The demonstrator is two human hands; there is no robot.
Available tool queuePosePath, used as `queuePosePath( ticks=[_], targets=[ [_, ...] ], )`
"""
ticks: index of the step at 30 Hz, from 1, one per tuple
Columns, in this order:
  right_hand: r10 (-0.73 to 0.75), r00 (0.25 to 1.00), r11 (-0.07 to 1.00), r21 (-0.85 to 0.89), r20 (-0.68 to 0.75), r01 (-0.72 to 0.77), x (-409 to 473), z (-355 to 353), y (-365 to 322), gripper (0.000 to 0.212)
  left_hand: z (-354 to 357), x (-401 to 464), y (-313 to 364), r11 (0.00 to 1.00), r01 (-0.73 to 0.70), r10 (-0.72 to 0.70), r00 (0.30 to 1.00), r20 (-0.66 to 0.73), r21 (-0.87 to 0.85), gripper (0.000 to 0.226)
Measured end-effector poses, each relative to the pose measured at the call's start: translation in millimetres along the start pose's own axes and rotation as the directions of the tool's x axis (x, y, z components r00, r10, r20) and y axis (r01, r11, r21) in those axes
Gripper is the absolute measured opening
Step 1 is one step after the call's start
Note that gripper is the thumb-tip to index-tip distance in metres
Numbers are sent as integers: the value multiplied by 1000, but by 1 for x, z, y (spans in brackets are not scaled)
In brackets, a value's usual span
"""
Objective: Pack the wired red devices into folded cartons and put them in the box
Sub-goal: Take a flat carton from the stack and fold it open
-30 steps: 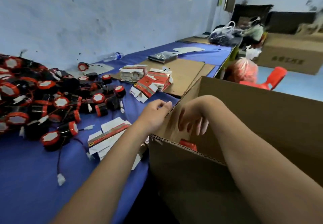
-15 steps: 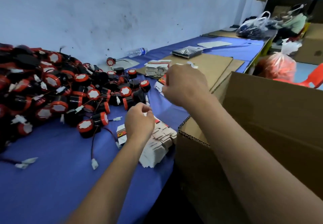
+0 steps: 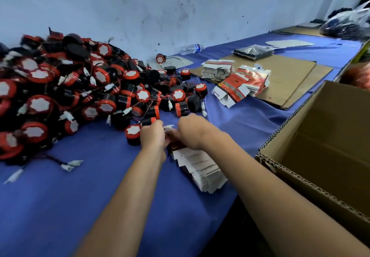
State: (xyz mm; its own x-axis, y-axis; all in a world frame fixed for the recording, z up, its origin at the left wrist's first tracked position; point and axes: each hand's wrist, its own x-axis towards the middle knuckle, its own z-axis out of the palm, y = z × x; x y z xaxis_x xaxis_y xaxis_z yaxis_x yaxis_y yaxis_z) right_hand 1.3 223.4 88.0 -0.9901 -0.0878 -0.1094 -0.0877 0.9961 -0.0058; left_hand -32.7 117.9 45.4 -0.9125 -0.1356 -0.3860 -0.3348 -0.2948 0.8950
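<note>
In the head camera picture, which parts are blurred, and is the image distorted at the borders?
Head view: the hands, left hand and right hand, are motion-blurred, as is the device pile at far left; the wide lens bends the table edge and stretches the cardboard box; lighting is soft, no glare.

Head view, down over table [image 3: 60, 206]

A small packing workshop: a long table [image 3: 60, 206] under blue cloth against a scuffed wall [image 3: 180, 6], a bulk heap of identical wired red devices [image 3: 60, 96] at 10 o'clock, stacks of flat cartons [image 3: 218, 70] at 1 o'clock, and a corrugated shipping box [image 3: 320, 156] at 3 o'clock.
</note>
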Motion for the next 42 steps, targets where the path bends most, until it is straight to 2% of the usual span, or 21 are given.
queuePosePath(
  ticks=[1,2,4,6,7,8,9,11,13,16,18,20,23,25,27,30,31,34,36,39,42],
  targets=[
    [-13,998,999,-33,-67,11,3,-7,0,19,0,0,2,998,5,-3,1000,31,-70,10],
    [17,989,998,-57,-150,-26,2,-13,0,18,-2,-2,5,993,7,3,997,77,-122,17],
    [121,911,993,41,-394,-114,0,-24,-2,17,-7,-8,10,986,-18,49,981,186,-165,34],
    [241,714,960,272,-657,-75,-4,-34,-11,28,-16,-16,17,974,-175,209,937,281,-142,40],
    [283,607,919,391,-743,50,-5,-38,-17,37,-24,-21,22,948,-294,317,894,317,-120,40],
    [307,551,846,488,-776,215,-5,-41,-25,44,-34,-24,25,904,-416,422,839,344,-95,43],
    [295,572,740,562,-765,370,-3,-42,-39,49,-51,-24,29,847,-526,514,774,369,-78,50],
    [201,704,454,701,-681,549,3,-33,-70,51,-90,-21,34,765,-644,600,693,400,-33,56],
    [87,799,256,789,-594,559,14,-12,-99,51,-132,-20,34,767,-641,595,712,373,-1,51],
    [-43,852,229,825,-521,516,31,24,-157,43,-195,-19,28,797,-602,585,792,177,58,27],
    [-85,878,222,850,-471,478,35,43,-190,30,-223,-18,24,801,-583,588,809,11,137,28],
    [-167,896,258,858,-412,443,38,59,-218,56,-249,-14,22,856,-515,516,851,-91,37,37],
    [-174,893,322,833,-414,449,41,75,-237,85,-269,-12,25,905,-397,393,918,-57,-155,46],
    [-131,881,293,831,-455,473,47,79,-237,87,-274,-4,24,900,-432,428,901,-74,-51,31],
    [-109,883,205,859,-457,470,52,77,-232,80,-279,0,25,873,-477,486,869,-96,100,24],
    [-89,930,-76,933,-357,351,53,74,-227,61,-290,0,29,900,-416,418,908,8,129,31],
    [-113,938,-110,942,-329,317,52,74,-227,57,-295,-2,31,921,-372,369,928,43,117,33],
    [-221,929,-57,955,-297,292,48,77,-227,58,-307,-4,33,963,-235,223,969,102,128,37],
    [-236,930,-94,959,-282,267,47,76,-227,54,-312,-3,34,981,-185,176,977,123,62,40],
    [-240,938,-247,950,-252,192,45,72,-225,54,-310,-3,38,983,-175,179,981,71,-64,48],
    [-318,917,-349,929,-242,124,42,68,-224,63,-301,-1,36,957,-281,278,959,-53,-66,58]
  ],
)
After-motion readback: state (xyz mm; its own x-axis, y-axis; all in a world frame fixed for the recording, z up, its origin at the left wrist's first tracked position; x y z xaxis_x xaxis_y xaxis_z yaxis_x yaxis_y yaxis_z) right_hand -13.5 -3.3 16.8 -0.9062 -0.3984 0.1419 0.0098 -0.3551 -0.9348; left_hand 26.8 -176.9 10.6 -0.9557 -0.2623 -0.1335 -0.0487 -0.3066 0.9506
